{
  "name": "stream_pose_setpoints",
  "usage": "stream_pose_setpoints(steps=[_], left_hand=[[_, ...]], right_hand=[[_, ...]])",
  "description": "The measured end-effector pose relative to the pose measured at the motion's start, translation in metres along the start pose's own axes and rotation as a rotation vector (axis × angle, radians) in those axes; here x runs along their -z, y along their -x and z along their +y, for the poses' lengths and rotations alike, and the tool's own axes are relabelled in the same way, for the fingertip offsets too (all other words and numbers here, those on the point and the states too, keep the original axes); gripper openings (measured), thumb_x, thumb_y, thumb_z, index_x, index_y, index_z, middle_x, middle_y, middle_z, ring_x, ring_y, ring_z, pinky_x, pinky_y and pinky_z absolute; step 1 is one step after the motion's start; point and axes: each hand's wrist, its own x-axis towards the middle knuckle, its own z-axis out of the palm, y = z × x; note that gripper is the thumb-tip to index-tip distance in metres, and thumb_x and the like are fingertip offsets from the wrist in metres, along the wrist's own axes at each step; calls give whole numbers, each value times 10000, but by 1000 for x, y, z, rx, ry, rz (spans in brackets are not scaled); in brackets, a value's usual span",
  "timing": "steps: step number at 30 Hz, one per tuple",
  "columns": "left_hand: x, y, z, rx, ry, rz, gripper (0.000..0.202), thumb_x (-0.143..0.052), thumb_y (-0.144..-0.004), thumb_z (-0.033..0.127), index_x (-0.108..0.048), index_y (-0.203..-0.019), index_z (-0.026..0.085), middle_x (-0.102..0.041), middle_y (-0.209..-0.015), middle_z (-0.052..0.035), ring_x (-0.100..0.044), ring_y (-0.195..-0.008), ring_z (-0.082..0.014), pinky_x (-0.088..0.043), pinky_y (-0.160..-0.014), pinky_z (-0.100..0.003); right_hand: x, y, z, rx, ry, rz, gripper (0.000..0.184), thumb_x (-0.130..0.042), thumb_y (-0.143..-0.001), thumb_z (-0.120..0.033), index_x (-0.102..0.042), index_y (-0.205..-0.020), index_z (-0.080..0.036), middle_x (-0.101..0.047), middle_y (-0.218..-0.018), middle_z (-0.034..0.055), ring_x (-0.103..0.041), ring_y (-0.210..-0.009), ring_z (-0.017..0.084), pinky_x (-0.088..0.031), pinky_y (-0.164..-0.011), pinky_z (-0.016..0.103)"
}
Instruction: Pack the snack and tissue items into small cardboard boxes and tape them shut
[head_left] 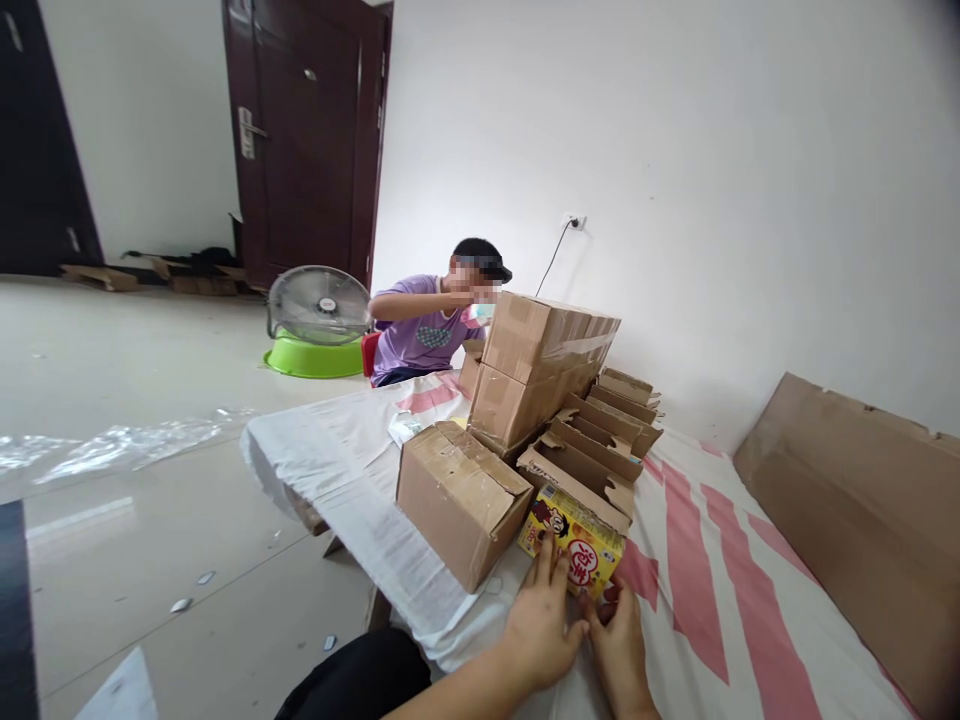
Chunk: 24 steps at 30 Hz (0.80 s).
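Note:
A small yellow printed box [566, 535] with a cartoon figure and red lettering rests on the cloth-covered table, held between both hands. My left hand [546, 620] lies against its printed face, fingers stretched over the lower left part. At the lower right edge of the box, my right hand [619, 640] has its fingers bent and gripping; a reddish patch shows beside its fingertips, too small to make out. Just behind the yellow box stands a row of open cardboard trays [592, 460]. To the left of my hands sits a brown carton [461, 500] with its top flaps folded over.
Taped cartons [544, 350] are stacked behind the brown carton. A person in a purple shirt [420, 335] sits across the table, raising a small pack. A large cardboard sheet [855, 520] leans at the right. A fan [319, 305] stands over a green basin [311, 357].

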Motion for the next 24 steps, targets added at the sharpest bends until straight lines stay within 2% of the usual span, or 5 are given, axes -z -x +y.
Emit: stream_pose_setpoints(steps=[4, 10, 13, 18, 24], left_hand=[[7, -24, -16, -61, 49, -24, 748, -591, -759, 358, -416, -1430, 78, 42, -1624, -97, -100, -1495, -275, -205, -1194, -356], [-1, -40, -20, 15, -16, -41, 742, -628, -730, 294, -430, -1426, 134, 100, -1624, -86, -178, -1475, -327, -209, -1181, -404], [-6, -33, -14, 16, -56, -29, 789, -635, -729, 273, -375, -1459, 122, 4, -1629, -131, -123, -1487, -321, -169, -1192, -408], [-6, -24, -15, -1, -82, 0, 634, -560, -772, 256, -474, -1386, 123, -243, -1590, -147, -238, -1460, -291, -199, -1187, -396], [2, -33, -18, -14, -91, -86, 693, -502, -821, 285, -339, -1465, 91, -62, -1623, -138, -188, -1478, -287, -201, -1190, -399]], right_hand=[[0, 1, 0, 27, -17, -7, 534, -653, -695, -523, -575, -1091, -172, -590, -784, 8, -556, -603, 178, -519, -634, 332], [2, 2, -1, 47, -4, -70, 408, -619, -732, -453, -620, -1025, -169, -640, -828, 46, -607, -678, 201, -526, -714, 351], [4, 2, -1, 58, 4, -109, 376, -614, -735, -444, -642, -986, -165, -654, -842, 63, -623, -719, 222, -522, -734, 365], [6, 2, -3, 45, -15, -160, 362, -612, -744, -448, -653, -968, -167, -675, -837, 65, -634, -742, 233, -518, -706, 352], [5, 1, -6, 40, -23, -225, 357, -600, -753, -456, -652, -953, -164, -678, -797, 57, -635, -712, 222, -514, -690, 338]])
